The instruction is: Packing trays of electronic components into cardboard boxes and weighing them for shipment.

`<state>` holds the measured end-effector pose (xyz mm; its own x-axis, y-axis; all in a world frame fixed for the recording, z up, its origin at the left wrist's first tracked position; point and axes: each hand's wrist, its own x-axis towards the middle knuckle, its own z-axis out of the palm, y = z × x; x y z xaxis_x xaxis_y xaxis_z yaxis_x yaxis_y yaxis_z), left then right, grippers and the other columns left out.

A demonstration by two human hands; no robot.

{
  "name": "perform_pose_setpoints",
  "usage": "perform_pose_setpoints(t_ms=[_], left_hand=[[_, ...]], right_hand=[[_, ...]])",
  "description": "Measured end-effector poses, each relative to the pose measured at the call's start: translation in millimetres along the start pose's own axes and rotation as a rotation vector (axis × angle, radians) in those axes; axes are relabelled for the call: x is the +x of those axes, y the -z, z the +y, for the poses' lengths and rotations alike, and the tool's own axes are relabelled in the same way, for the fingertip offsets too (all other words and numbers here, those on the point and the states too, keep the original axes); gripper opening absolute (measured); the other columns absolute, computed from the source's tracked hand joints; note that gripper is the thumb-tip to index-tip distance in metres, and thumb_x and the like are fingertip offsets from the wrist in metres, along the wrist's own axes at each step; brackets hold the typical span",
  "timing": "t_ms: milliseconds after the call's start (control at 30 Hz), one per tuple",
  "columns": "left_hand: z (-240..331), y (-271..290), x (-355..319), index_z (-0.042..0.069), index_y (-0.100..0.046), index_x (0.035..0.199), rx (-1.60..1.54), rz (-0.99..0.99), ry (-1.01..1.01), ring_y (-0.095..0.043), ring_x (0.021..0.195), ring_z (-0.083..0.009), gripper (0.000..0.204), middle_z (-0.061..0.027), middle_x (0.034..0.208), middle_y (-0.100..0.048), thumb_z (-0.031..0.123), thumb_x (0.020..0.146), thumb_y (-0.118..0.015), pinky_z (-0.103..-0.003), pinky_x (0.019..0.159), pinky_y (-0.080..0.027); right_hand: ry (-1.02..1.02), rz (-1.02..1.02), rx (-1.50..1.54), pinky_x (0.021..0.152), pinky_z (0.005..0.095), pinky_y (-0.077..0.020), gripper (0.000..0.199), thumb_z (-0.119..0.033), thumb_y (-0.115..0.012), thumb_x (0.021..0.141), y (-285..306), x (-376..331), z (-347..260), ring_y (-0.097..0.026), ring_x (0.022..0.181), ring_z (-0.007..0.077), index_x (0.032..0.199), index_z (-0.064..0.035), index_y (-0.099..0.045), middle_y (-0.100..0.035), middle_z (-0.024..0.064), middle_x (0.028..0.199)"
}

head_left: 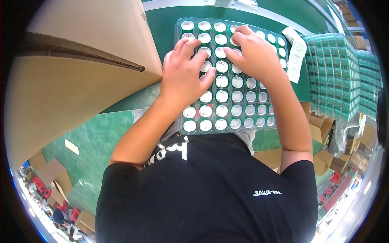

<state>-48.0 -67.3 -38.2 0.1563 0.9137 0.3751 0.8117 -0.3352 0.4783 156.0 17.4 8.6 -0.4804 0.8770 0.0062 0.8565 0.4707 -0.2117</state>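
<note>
- Clear plastic forms the tray (214,89), which lies on the green table (159,24) straight ahead of the person; its near edge juts past the table's edge, close to the black shirt (210,194).
- White-topped round pieces (221,96) with green rims stand in rows across the tray; the hands cover some of them.
- The left hand (182,73) is over the tray's left side, fingers spread and slightly bent, thumb held well out from them; its fingertips are at the pieces of the left columns, and no piece shows lifted in it.
- The right hand (259,54) reaches over the farther rows, right of the middle, with thumb and forefinger parted above the pieces; I cannot tell whether it pinches one of them.
- Just right of the tray, a curled white paper slip (298,54) lies lengthwise.
- Beyond the slip rises a tall stack of green-filled trays (332,77), with a second stack (368,81) at its right.
- On the left, a large cardboard box (93,24) comes up near the left hand.
- A pale metal rail (275,15) curves behind the table.
- Below, the green floor (97,133) carries a cream-coloured sheet (71,146) at left and open cartons (320,125) at right.
</note>
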Motion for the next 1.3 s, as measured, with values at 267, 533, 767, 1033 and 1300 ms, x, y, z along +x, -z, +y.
perform_pose_setpoints(t_ms=[267, 533, 767, 1033, 1300], left_hand=[[1, 1, 0, 0.008, -0.071, 0.112, 0.018, 0.001, 0.007, -0.052, 0.134, -0.0336, 0.034, -0.0096, 0.136, -0.059, 0.025, 0.083, -0.078, -0.052, 0.102, -0.046], [1, 0, 0, 0.007, -0.071, 0.112, 0.016, 0.006, 0.003, -0.052, 0.134, -0.0332, 0.035, -0.0099, 0.136, -0.059, 0.026, 0.083, -0.078, -0.052, 0.102, -0.046], [1, 0, -1, 0.007, -0.071, 0.112, 0.02, 0.015, 0.007, -0.052, 0.134, -0.0332, 0.035, -0.0098, 0.136, -0.059, 0.026, 0.083, -0.077, -0.052, 0.103, -0.046], [1, -1, -1, 0.007, -0.072, 0.113, 0.016, 0.02, 0.004, -0.052, 0.136, -0.0347, 0.036, -0.0115, 0.137, -0.059, 0.027, 0.084, -0.078, -0.052, 0.106, -0.045], [0, -2, -2, 0.007, -0.073, 0.113, 0.014, 0.034, 0.0, -0.053, 0.135, -0.0353, 0.036, -0.0126, 0.137, -0.06, 0.027, 0.084, -0.077, -0.053, 0.106, -0.046]], right_hand=[[0.071, 0.059, -0.011, 0.092, 0.0429, -0.0581, 0.068, -0.061, -0.072, 0.087, -2, -4, -1, -0.069, 0.112, 0.0314, 0.11, 0.0024, -0.073, -0.066, 0.0155, 0.13], [0.051, 0.004, 0.207, 0.092, 0.0433, -0.0578, 0.057, -0.06, -0.077, 0.084, 4, -4, 18, -0.072, 0.106, 0.0333, 0.1, -0.0045, -0.077, -0.065, 0.0127, 0.136], [0.081, 0.061, 0.111, 0.091, 0.0432, -0.0582, 0.059, -0.059, -0.078, 0.083, -1, -9, 8, -0.071, 0.107, 0.0333, 0.109, -0.0062, -0.075, -0.064, 0.0132, 0.137], [0.143, 0.089, 0.08, 0.097, 0.0434, -0.0565, 0.063, -0.056, -0.076, 0.087, -5, -14, 13, -0.066, 0.119, 0.0333, 0.117, -0.0013, -0.071, -0.062, 0.0139, 0.141], [0.158, 0.161, 0.073, 0.094, 0.0434, -0.0566, 0.033, -0.028, -0.072, 0.093, 13, -41, 3, -0.067, 0.114, 0.0326, 0.117, -0.0058, -0.07, -0.064, 0.0112, 0.133]])
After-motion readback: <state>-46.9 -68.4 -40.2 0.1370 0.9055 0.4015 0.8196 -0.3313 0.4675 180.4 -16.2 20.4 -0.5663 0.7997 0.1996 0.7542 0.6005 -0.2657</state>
